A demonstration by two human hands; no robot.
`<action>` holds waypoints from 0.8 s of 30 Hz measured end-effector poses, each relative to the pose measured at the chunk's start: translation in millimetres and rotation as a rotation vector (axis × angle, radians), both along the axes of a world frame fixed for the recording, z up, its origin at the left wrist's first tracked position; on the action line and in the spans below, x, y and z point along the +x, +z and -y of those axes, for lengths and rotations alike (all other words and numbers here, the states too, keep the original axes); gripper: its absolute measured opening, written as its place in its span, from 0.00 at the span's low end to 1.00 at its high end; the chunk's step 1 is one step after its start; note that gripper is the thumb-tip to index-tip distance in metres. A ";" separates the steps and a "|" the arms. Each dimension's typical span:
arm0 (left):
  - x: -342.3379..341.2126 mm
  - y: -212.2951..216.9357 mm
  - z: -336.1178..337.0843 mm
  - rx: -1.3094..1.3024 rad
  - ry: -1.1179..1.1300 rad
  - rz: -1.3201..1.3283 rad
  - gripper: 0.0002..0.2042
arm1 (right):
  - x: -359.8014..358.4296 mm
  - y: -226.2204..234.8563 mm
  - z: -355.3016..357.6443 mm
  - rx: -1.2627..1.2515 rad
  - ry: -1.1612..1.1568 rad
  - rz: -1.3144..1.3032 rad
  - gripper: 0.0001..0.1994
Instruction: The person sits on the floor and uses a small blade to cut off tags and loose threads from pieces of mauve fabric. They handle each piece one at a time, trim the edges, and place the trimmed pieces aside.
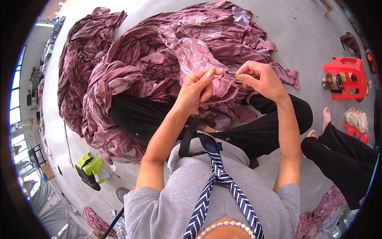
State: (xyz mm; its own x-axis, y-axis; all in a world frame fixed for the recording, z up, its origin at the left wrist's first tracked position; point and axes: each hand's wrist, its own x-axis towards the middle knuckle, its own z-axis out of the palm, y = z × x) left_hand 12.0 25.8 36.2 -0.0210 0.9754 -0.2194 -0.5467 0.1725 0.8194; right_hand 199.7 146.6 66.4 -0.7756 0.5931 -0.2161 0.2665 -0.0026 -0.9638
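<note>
A large heap of dusky pink patterned fabric (135,51) lies over the floor in front of me and across my left leg. Above its near right part both my hands are raised close together, fingertips a short gap apart. My left hand (195,88) is closed in a pinch, thumb against forefinger. Thumb and fingers of my right hand (262,81) are pinched too. Between the fingertips shows a small, thin dark thing (230,74), too small to name; I cannot tell which hand holds it. A lighter panel of the fabric (197,53) lies just behind the hands.
To the right stands a red plastic stool (350,79) with a glass jar (331,82) by it. Below it are a plastic bag (356,119) and another person's dark-trousered legs (344,163). A green stool (92,167) with a black item stands at the left. More pink fabric (324,211) lies lower right.
</note>
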 end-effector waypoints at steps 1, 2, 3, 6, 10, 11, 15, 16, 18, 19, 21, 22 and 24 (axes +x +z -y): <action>-0.9 -0.1 -0.9 0.004 0.011 -0.007 0.15 | 0.2 2.2 0.4 0.063 0.011 0.026 0.10; -1.7 -0.8 -1.5 0.005 0.022 -0.013 0.15 | -0.2 8.0 1.1 0.123 0.022 0.053 0.10; -1.9 -1.2 -1.4 0.007 0.033 -0.019 0.15 | -1.2 14.3 2.3 0.183 0.034 0.080 0.09; 1.5 -3.0 -0.3 0.026 0.093 -0.134 0.14 | -11.7 36.5 14.2 0.386 0.052 0.090 0.10; 8.3 -5.7 2.8 0.031 0.207 -0.164 0.13 | -25.6 16.6 13.8 0.105 -0.017 -0.102 0.12; 7.4 -4.5 3.0 0.038 0.204 -0.162 0.13 | -28.1 5.2 13.9 0.062 -0.025 -0.154 0.13; 3.9 -1.3 6.7 0.039 0.180 -0.216 0.12 | -39.4 -17.7 21.8 -0.166 -0.018 -0.291 0.17; 3.9 -1.1 7.8 0.033 0.169 -0.246 0.12 | -39.5 -31.4 27.6 -0.251 0.012 -0.281 0.17; 8.3 0.3 10.3 0.061 0.208 -0.437 0.12 | -42.5 -37.8 40.5 -0.416 0.079 -0.315 0.17; 10.6 1.5 12.1 0.074 0.226 -0.533 0.11 | -41.4 -37.2 45.5 -0.394 0.060 -0.360 0.14; 14.4 -0.2 20.4 0.081 0.152 -0.498 0.11 | -34.4 -38.6 45.4 -0.378 0.050 -0.118 0.12; 17.0 -12.6 22.5 0.178 0.210 -0.628 0.11 | -35.8 -40.1 49.6 -0.346 -0.001 -0.185 0.10; 20.5 -13.8 23.0 0.201 0.217 -0.714 0.12 | -36.0 -42.6 60.4 -0.271 -0.120 -0.312 0.08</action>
